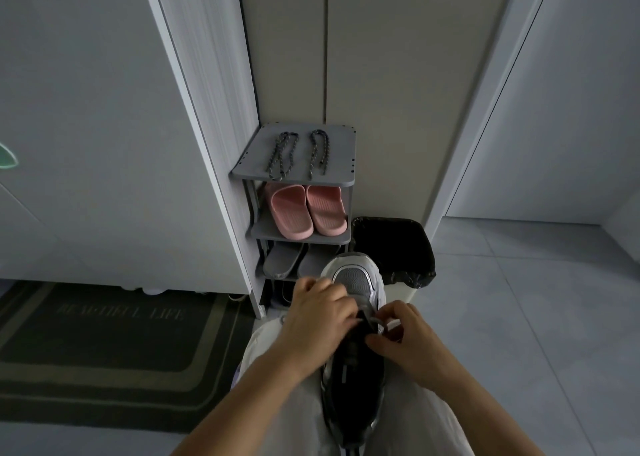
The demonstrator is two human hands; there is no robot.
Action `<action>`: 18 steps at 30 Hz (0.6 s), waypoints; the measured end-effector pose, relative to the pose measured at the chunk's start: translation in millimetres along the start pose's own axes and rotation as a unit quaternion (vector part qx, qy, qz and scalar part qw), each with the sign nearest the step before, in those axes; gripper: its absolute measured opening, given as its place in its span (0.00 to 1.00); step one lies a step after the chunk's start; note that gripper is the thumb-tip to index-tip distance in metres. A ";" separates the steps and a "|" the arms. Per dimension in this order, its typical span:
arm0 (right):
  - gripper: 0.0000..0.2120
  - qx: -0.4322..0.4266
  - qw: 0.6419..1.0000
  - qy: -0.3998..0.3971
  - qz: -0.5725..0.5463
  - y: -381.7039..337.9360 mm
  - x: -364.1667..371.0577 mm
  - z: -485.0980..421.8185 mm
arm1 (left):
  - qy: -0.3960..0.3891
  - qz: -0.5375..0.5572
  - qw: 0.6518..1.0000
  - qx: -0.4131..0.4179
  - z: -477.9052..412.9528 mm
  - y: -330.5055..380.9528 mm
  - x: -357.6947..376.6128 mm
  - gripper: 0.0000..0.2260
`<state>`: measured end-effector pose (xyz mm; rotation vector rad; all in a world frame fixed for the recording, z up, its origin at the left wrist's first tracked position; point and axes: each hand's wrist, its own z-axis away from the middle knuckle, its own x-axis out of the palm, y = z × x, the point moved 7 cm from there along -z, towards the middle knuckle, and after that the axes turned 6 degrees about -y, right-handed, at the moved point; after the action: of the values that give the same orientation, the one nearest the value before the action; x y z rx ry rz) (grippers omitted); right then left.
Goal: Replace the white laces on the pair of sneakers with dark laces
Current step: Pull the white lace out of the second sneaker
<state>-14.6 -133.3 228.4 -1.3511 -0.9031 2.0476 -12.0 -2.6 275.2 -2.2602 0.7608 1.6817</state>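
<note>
Judging by the lacing on the shoe, the first step was in hand: the white lace point(376, 322) was being worked out of the sneaker point(356, 282), which was laid along the lap, toe pointed away. The left grip point(318, 320) was curled over the upper by the eyelets, steadying the sneaker. The right grip point(412, 338) was closed narrowly, and appeared to be pinching a loop of the white lace beside the tongue. A steady pull of that loop through its eyelets was judged to be called for next. The dark laces point(282, 156) were laid well apart from both grips, on top of the shoe rack point(343, 166).
</note>
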 end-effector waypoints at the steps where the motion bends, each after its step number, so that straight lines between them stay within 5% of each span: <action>1: 0.12 0.004 1.000 -0.005 -0.008 1.3 2.2 1.0 | 0.006 0.008 1.000 -0.002 4.9 -4.0 -5.4 0.09; 5: 0.15 0.024 1.000 0.019 0.005 11.3 0.3 6.2 | 0.053 -0.004 0.995 -0.079 42.6 -54.2 -33.5 0.10; 8: 0.15 0.023 0.999 0.024 0.040 9.2 0.0 8.1 | 0.067 -0.034 0.969 -0.234 89.6 -132.0 -49.8 0.01; 11: 0.14 0.017 0.999 0.027 0.038 4.4 1.8 6.8 | 0.006 -0.027 0.929 -0.370 120.1 -171.8 -44.5 0.05; 14: 0.14 0.020 0.999 0.041 0.026 5.1 2.7 7.0 | -0.022 0.003 0.939 -0.344 100.6 -141.8 -23.5 0.06; 18: 0.14 0.013 0.999 0.035 0.006 5.4 6.3 6.7 | 0.036 0.068 0.987 -0.143 41.6 -47.8 -7.7 0.10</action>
<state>-23.5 -133.8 222.5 -1.4078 -0.8365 2.0022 -22.7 59.1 263.2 -2.5233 0.7467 1.8878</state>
